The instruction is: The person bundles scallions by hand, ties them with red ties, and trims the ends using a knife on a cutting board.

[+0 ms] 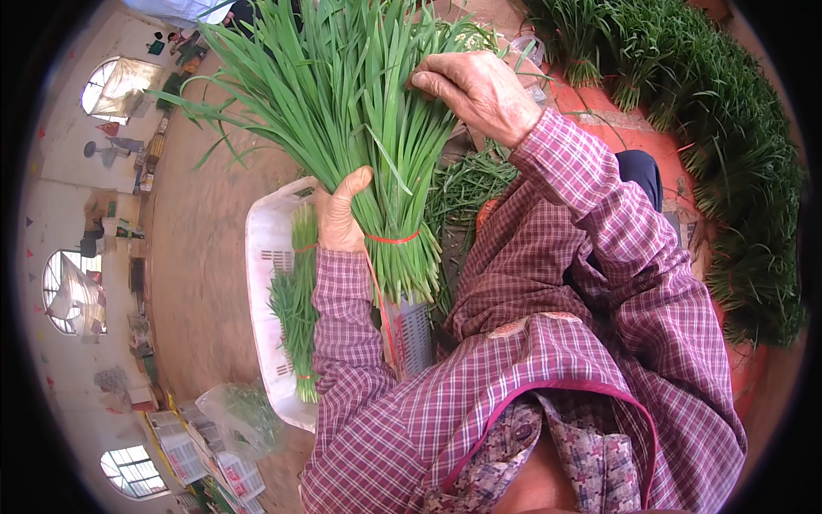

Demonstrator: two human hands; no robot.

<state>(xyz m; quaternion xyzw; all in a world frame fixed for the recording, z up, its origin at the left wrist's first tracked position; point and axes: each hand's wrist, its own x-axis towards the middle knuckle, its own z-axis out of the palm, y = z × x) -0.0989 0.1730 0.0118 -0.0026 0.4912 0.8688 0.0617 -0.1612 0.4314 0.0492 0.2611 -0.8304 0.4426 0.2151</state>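
A big bunch of green garlic chives (390,163) stands leaves-up in front of me, its pale cut stems bound low down by a red band (394,239). My left hand (342,214) is closed round its left side just above that band, thumb pointing up. At the right edge of the leaves is my right hand (479,90), fingers bent and thumb pressed toward the index finger. Whatever it pinches among the leaves is hidden. A thin red strip (379,295) hangs beside my left wrist.
Left of my forearm, a white plastic basket (261,287) holds tied chive bunches (295,317). Loose chive scraps (471,188) lie beyond my lap. Many bunches (711,154) line the right on a red-orange sheet (612,124). A clear plastic bag (244,415) lies on the brown floor (193,283).
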